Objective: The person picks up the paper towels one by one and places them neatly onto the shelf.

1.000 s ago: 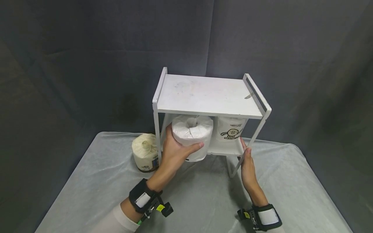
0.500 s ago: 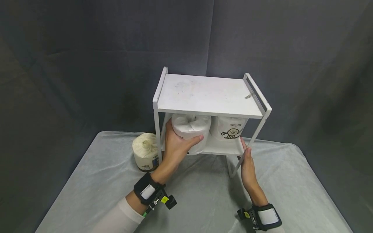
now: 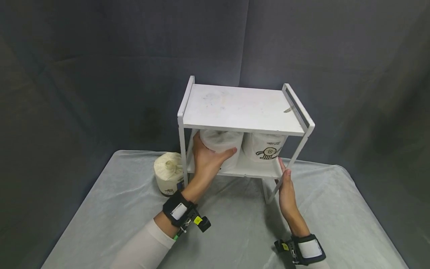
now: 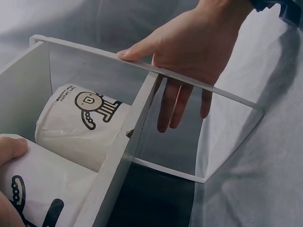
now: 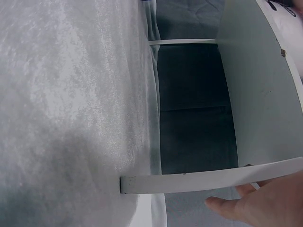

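My left hand [image 3: 206,160] grips a paper-wrapped toilet roll [image 3: 224,144] upright on the lower shelf of a white two-tier rack [image 3: 242,108]. Its thumb lies across the front of the wrapper; the other fingers are hidden around the left side. A second wrapped toilet roll [image 3: 265,144], printed with a cartoon figure, stands beside it to the right. My right hand [image 3: 287,194] holds the rack's front right leg by the lower shelf, thumb outside and fingers reaching behind. The left wrist view shows those fingers [image 4: 168,104] hanging fairly straight past the leg.
A yellowish wrapped toilet roll [image 3: 168,173] stands on the table just left of the rack, partly behind its front left leg [image 3: 183,157]. A grey cloth [image 3: 242,228] covers the table. Dark curtains [image 3: 134,74] hang behind.
My left hand has pushed its toilet roll back and slightly up in view, from the shelf's front edge to under the top board. The right hand keeps its place on the leg.
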A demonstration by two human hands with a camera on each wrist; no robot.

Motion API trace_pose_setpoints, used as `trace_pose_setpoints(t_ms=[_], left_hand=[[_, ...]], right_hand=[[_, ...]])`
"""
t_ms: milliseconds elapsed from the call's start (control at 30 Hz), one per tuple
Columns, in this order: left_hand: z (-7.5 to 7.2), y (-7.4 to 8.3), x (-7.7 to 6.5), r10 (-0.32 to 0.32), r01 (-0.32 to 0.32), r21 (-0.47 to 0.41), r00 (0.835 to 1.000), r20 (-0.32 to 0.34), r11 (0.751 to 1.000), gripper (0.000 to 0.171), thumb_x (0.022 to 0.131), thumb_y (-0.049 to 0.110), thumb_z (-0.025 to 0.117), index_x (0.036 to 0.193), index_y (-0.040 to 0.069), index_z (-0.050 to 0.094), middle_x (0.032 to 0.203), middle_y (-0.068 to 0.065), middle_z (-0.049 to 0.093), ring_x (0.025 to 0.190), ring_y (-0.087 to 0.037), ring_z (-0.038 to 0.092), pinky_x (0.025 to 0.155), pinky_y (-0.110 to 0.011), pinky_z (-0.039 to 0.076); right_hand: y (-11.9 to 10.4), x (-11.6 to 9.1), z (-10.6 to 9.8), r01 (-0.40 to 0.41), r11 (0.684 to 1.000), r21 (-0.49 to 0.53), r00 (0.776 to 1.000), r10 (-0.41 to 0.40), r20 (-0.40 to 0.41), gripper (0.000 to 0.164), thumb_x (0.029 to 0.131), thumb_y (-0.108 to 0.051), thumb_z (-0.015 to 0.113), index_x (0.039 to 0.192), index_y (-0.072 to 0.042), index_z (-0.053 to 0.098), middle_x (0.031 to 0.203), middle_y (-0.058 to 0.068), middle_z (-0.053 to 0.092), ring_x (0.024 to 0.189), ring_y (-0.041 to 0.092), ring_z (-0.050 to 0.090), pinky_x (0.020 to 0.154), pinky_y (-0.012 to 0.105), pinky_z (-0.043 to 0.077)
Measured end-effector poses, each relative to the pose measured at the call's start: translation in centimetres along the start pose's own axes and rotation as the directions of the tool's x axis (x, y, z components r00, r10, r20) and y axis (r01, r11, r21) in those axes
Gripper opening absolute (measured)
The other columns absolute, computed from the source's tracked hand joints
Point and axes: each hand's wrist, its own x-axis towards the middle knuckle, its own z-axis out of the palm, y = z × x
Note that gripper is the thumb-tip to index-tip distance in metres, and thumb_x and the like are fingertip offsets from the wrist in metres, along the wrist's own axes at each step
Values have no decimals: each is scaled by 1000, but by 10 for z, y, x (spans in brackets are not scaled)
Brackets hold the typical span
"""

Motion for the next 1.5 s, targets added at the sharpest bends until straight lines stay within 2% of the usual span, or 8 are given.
trace_pose_setpoints(t_ms=[200, 433, 633, 800, 1233, 1367, 1500], left_hand=[[7, -1, 6, 1, -1, -14, 1000, -19, 1000, 123, 75, 17, 96, 166, 6, 13, 163, -21, 24, 153, -35, 23, 125, -57, 18], [14, -3, 11, -49, 50, 30, 997, -52, 998, 123, 76, 25, 97, 166, 9, 14, 162, -19, 26, 152, -34, 25, 125, -57, 20], [18, -2, 17, -108, 116, 86, 990, -93, 990, 126, 74, 33, 97, 166, 11, 14, 160, -18, 30, 150, -33, 28, 124, -55, 24], [19, -4, 21, -119, 129, 105, 988, -97, 986, 127, 74, 35, 97, 167, 14, 12, 159, -17, 30, 150, -33, 27, 124, -57, 24], [18, -7, 25, -95, 104, 90, 991, -89, 991, 128, 72, 37, 98, 166, 17, 14, 158, -14, 31, 149, -31, 27, 124, -56, 22], [14, -7, 23, -64, 68, 63, 996, -64, 996, 128, 71, 33, 100, 166, 19, 16, 159, -12, 33, 150, -28, 29, 125, -54, 21], [8, -6, 18, 5, -4, 30, 1000, -31, 1000, 125, 71, 27, 100, 166, 19, 19, 159, -10, 35, 150, -25, 32, 126, -51, 20]], right_hand=[[-2, -1, -2, -20, 1000, -16, 1000, 20, 1, 73, 112, -59, 7, 171, -17, 13, 178, 5, 10, 164, 29, 3, 129, 61, 0], [-2, -2, -2, -12, 1000, -11, 1000, 12, 4, 71, 113, -56, 7, 171, -15, 13, 178, 7, 10, 164, 29, 1, 129, 60, -5], [-2, -3, -2, -28, 999, -15, 999, 29, 15, 70, 112, -56, 5, 171, -18, 11, 178, 4, 9, 164, 27, -1, 129, 62, -6], [-1, -3, -1, -32, 999, -14, 999, 32, 16, 70, 112, -57, 5, 171, -19, 12, 178, 4, 9, 164, 27, -1, 128, 62, -6], [-1, -2, 0, -14, 1000, -7, 1000, 14, 15, 70, 112, -56, 6, 171, -18, 12, 178, 5, 10, 164, 29, -2, 128, 64, -6], [-2, -2, -1, -17, 1000, -6, 1000, 18, 14, 69, 112, -56, 5, 171, -20, 12, 178, 4, 9, 164, 28, -2, 127, 65, -6], [-4, -1, -1, -15, 1000, -16, 1000, 15, 13, 69, 112, -56, 5, 171, -20, 12, 178, 6, 9, 164, 28, 0, 128, 65, -5]])
